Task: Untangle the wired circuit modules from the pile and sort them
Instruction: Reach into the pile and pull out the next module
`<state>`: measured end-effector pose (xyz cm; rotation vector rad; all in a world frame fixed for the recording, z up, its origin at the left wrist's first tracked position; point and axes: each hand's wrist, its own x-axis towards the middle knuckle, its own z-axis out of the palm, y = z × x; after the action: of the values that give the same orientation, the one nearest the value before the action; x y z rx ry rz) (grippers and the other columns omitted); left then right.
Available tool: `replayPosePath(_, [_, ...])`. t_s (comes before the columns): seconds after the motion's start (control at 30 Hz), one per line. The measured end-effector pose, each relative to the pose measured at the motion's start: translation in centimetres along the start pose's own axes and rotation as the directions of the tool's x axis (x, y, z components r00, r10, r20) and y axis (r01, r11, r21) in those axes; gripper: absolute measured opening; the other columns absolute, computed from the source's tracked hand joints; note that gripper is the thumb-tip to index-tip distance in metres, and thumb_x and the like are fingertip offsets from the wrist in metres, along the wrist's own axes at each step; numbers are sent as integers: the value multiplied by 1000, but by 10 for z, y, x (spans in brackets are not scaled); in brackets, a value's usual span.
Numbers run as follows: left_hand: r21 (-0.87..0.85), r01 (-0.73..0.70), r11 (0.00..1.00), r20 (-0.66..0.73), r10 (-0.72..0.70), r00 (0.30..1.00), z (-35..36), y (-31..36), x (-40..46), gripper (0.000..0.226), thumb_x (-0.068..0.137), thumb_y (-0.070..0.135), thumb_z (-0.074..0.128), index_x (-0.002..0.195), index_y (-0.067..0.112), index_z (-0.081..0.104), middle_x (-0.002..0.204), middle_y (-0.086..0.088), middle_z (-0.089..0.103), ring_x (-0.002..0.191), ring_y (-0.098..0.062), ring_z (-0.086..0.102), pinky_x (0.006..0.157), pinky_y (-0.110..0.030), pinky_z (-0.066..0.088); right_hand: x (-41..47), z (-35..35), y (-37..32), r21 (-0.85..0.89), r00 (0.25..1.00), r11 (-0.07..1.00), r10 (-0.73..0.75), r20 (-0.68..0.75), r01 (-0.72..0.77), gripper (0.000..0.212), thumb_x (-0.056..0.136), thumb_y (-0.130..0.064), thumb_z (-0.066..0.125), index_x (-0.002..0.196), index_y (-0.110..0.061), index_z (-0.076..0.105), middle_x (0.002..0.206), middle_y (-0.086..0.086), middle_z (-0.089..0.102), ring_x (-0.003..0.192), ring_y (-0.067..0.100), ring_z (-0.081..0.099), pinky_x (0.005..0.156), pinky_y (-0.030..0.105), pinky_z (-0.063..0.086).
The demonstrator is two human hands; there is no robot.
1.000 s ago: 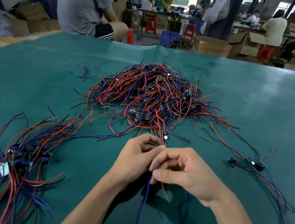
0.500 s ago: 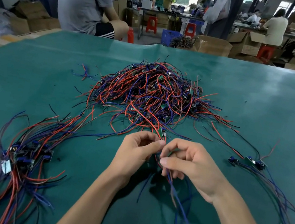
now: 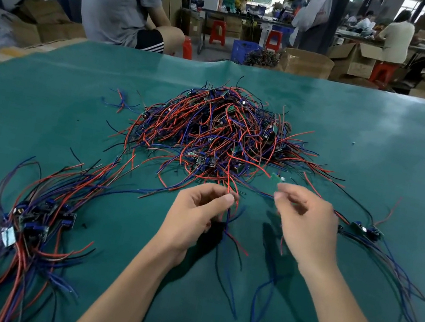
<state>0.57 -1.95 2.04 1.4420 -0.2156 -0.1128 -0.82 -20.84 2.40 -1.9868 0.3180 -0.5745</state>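
Just ahead of both hands: tangled pile (image 3: 219, 133) on green mat (image 3: 40, 130). Left hand (image 3: 196, 214), fingers curled, pinches red and blue wires (image 3: 228, 214). Right hand (image 3: 305, 225), raised beside it, pinches a small green module (image 3: 276, 178) near the pile's edge.

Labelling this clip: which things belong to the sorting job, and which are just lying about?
Job: pile; left bundle; right bundle; module in right hand; wires in left hand.
Lying about: boxes; stools; crate.

pile (image 3: 218, 136): tangled red/blue wires, centre | sorted bundle (image 3: 34, 214): left | held module (image 3: 276, 179): green, lifted | two modules (image 3: 366, 230): right
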Motion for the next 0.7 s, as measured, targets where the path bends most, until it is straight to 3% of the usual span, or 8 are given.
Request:
replayPosePath(0.1, [-62,-51,997,3,51,999,2,2,-3,8,94,9,63,92,14,70,88,0,70,75,-7,57,54,-20,44,0,-6,2,-452,985,882,-169,-38,133,34,92,-34,71,125,-27,73,132,5,65,115,33,55,102,37,38])
replayPosePath(0.17, [-102,-60,993,16,62,998,3,3,-4,4,95,8,62,95,11,61,99,-5,76,85,-12,68,54,-21,49,-1,-8,-2,-513,943,827,-318,-92,229,29,92,-37,72,117,-23,77,130,9,63,114,38,51,100,39,37])
replayPosePath(0.23, [-86,-69,994,20,71,997,3,2,-5,9,96,7,62,95,11,53,97,-9,77,86,-19,74,48,-20,48,-6,-8,-10,-265,943,916,-327,-61,301,17,90,-41,70,95,-28,80,102,-7,72,97,22,63,88,32,46])
replayPosePath(0.3, [-11,-97,995,-4,97,995,2,-1,-4,18,90,5,70,90,12,54,85,-10,76,73,-20,74,50,-22,51,-14,0,-19,39,960,969,-248,126,245,16,85,-43,70,82,-29,78,81,-12,75,77,7,68,76,24,52])
replayPosePath(0.37, [195,-108,975,-50,120,992,1,-6,-3,25,79,3,79,84,19,61,75,-2,74,62,-15,68,59,-29,55,-22,11,-22,110,932,979,-195,305,169,18,79,-42,77,89,-27,80,78,-11,76,71,6,69,72,23,53])
replayPosePath(0.47, [415,-64,907,-66,100,993,1,-10,-3,26,71,12,82,84,26,65,75,9,74,56,-11,67,59,-29,55,-26,20,-18,125,932,990,-102,348,62,14,79,-28,87,92,-23,83,77,-6,77,67,7,67,69,28,52])
replayPosePath(0.57, [264,-32,964,86,10,996,1,-6,-6,26,78,16,84,96,19,66,85,-2,78,68,-13,71,62,-24,55,-21,13,-18,304,946,949,-20,324,-84,4,81,-13,84,81,-17,83,77,3,78,67,13,66,63,31,52])
replayPosePath(0.7, [-144,201,969,360,-138,923,-8,8,-11,17,93,12,64,110,9,65,113,-16,73,100,-26,73,39,-12,38,-11,1,-24,597,921,732,110,373,-329,8,70,-11,83,76,-8,79,74,10,71,53,13,59,48,21,48])
